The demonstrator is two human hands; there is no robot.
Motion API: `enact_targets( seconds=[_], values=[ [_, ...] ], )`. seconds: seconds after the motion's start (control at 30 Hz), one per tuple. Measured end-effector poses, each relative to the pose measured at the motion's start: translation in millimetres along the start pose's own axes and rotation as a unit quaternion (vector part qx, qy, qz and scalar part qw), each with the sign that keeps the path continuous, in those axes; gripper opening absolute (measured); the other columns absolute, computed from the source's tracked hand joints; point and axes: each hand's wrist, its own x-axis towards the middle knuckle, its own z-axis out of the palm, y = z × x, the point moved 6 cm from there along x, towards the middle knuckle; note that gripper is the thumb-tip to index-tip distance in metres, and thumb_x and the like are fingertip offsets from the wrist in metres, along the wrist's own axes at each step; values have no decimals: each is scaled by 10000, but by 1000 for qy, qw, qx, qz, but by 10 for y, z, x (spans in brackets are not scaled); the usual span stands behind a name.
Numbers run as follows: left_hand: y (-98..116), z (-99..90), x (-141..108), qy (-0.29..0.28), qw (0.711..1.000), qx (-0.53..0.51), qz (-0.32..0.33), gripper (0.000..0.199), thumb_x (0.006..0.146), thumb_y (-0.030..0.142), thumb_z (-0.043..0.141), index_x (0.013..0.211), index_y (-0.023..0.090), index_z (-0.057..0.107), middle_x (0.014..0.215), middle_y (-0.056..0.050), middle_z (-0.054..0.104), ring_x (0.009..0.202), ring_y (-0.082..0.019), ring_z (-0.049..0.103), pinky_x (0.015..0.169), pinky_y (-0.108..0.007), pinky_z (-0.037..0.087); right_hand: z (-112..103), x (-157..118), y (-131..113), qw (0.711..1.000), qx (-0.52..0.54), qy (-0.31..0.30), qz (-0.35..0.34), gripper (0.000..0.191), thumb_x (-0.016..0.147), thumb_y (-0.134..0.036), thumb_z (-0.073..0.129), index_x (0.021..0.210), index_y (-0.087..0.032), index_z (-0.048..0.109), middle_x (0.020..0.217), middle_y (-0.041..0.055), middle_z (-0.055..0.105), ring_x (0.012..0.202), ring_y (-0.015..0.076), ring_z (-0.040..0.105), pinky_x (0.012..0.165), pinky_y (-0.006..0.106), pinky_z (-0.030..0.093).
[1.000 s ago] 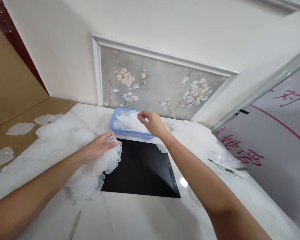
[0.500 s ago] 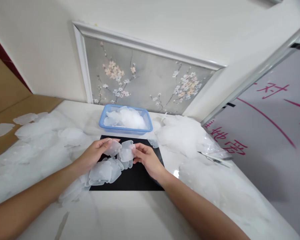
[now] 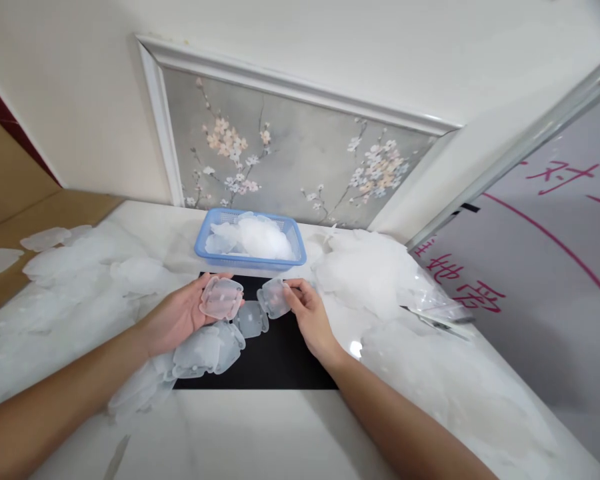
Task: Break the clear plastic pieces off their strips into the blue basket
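Note:
My left hand [image 3: 177,320] is turned palm up, and a thin translucent plastic piece [image 3: 222,298] with notched edges rests across its fingers. Between thumb and fingers, my right hand [image 3: 307,310] pinches a similar translucent plastic piece [image 3: 274,298] by its right edge. Just below the two hands, another plastic piece [image 3: 251,319] lies on the black mat [image 3: 290,353]. Several overlapping pieces [image 3: 205,352] spread over the mat's left side, close to my left wrist.
Behind the mat stands a blue basket [image 3: 200,250] holding more pieces. Large heaps cover the table at left [image 3: 65,313] and right [image 3: 360,273], with a clear plastic bag [image 3: 437,293] by the right heap. A whiteboard [image 3: 545,333] borders the right side.
My hands have moved apart. The left hand has turned palm up with its piece lying flatter, and the right hand has drawn its piece up and right, off the one beneath.

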Motion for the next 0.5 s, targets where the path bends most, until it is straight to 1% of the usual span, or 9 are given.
enact_targets(
  seconds=[0.1, 0.2, 0.3, 0.43, 0.5],
  values=[
    [12, 24, -8, -16, 1000, 5, 5, 476, 980, 427, 511, 1404, 216, 471, 1195, -142, 735, 1158, -294, 684, 946, -430, 566, 51, -9, 61, 991, 119, -29, 51, 351, 812, -438, 747, 1084, -280, 589, 871, -12, 716, 784, 194, 681, 728, 327, 524],
    [29, 27, -1, -39, 999, 12, 23, 561, 941, 409, 569, 1457, 263, 407, 1173, -123, 738, 1187, -306, 659, 976, -489, 541, 132, -33, 54, 976, 193, -60, 74, 485, 764, -319, 777, 1190, -313, 546, 1003, -7, 728, 861, 204, 699, 767, 352, 551],
    [36, 2, 21, -68, 997, 21, 41, 661, 866, 333, 628, 1480, 299, 384, 1169, -96, 734, 1229, -325, 628, 1001, -510, 510, 181, -53, 21, 970, 218, -82, 75, 519, 750, -243, 765, 1216, -323, 548, 1049, -4, 727, 915, 213, 697, 809, 381, 564],
    [41, -43, 47, -105, 990, 50, 74, 801, 732, 201, 634, 1479, 340, 381, 1272, -56, 696, 1281, -330, 578, 1041, -516, 472, 192, -61, 13, 964, 235, -97, 77, 466, 741, -203, 752, 1169, -309, 602, 1082, 2, 719, 940, 209, 687, 837, 389, 569],
    [45, -42, 45, -117, 986, 72, 94, 856, 676, 143, 632, 1471, 353, 392, 1303, -44, 674, 1301, -325, 559, 1058, -512, 457, 188, -58, 19, 962, 242, -100, 79, 469, 731, -183, 742, 1164, -310, 615, 1096, 3, 712, 965, 208, 680, 844, 381, 568]
  ],
)
